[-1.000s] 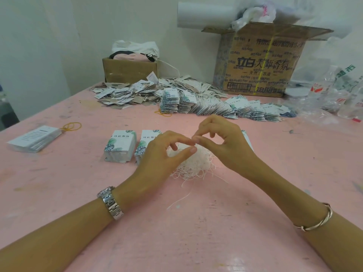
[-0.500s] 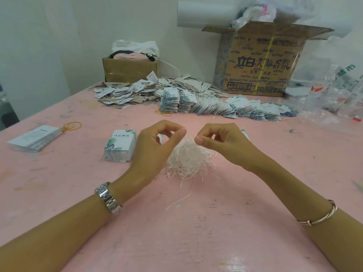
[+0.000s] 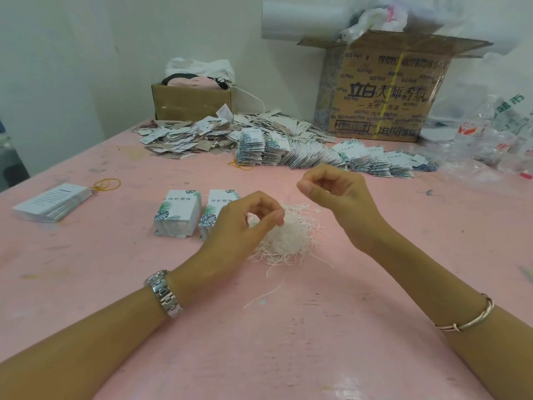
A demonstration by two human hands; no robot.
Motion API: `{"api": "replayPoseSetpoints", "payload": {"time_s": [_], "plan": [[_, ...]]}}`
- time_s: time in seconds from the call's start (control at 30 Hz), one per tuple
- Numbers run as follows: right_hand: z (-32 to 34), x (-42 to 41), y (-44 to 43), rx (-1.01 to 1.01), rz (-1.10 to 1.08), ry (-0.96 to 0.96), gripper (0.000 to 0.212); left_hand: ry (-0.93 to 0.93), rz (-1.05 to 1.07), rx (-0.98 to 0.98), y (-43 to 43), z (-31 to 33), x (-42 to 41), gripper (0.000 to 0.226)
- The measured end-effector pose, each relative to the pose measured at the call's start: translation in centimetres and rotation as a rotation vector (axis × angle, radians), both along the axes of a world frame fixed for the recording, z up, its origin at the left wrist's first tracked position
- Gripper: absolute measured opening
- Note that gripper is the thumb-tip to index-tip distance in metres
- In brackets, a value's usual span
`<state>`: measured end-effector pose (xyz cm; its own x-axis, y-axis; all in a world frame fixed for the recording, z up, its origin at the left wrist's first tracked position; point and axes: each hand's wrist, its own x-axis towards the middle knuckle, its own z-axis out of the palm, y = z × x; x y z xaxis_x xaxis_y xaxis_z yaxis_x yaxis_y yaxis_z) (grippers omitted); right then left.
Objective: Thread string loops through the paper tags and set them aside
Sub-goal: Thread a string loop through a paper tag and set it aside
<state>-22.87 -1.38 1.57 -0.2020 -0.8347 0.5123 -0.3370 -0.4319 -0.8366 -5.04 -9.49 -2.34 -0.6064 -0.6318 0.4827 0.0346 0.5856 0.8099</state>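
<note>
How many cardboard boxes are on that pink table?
2. The small box sits at the back, left of centre. The large printed box sits at the back right, flaps open. More may lie outside the frame.

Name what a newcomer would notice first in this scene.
The tangled white string pile sits in the middle of the pink table, with the left hand and right hand curled over it; any strand between them is too fine to see. Behind, a long fanned row of printed tags stretches before a big cardboard box.
</note>
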Motion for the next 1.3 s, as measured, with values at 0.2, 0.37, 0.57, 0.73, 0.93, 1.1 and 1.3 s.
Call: {"api": "replayPoseSetpoints", "payload": {"time_s": [0.2, 0.37, 0.57, 0.73, 0.93, 1.1, 1.3], "plan": [[-0.1, -0.3, -0.1, 0.172, 0.031, -0.065, 0.015, 0.140, 0.119, 0.002, -0.4, 0.9, 0.1, 0.007], [0.2, -0.7, -0.1, 0.184, 0.000, -0.157, 0.017, 0.080, 0.094, 0.028, -0.6, 0.6, 0.3, 0.005], [0.4, -0.8, -0.1, 0.080, -0.010, -0.221, 0.019, -0.122, 0.009, -0.027, -0.5, -0.6, 0.2, 0.007], [0.5, -0.6, 0.2, -0.012, 0.138, -0.270, 0.013, -0.122, 0.069, -0.050, -0.8, -0.9, 0.2, 0.015], [0.5, -0.7, 0.2, -0.019, 0.246, -0.364, 0.011, -0.229, 0.158, -0.189, -0.8, -1.0, 0.3, 0.013], [0.7, -1.3, 0.1, -0.076, 0.249, -0.500, 0.010, -0.246, 0.169, -0.223, -0.7, -0.9, 0.3, 0.014], [-0.4, -1.0, -0.2, 0.061, 0.195, -0.183, 0.006, -0.160, 0.206, -0.347, -0.2, -0.5, 0.2, 0.015]]}}
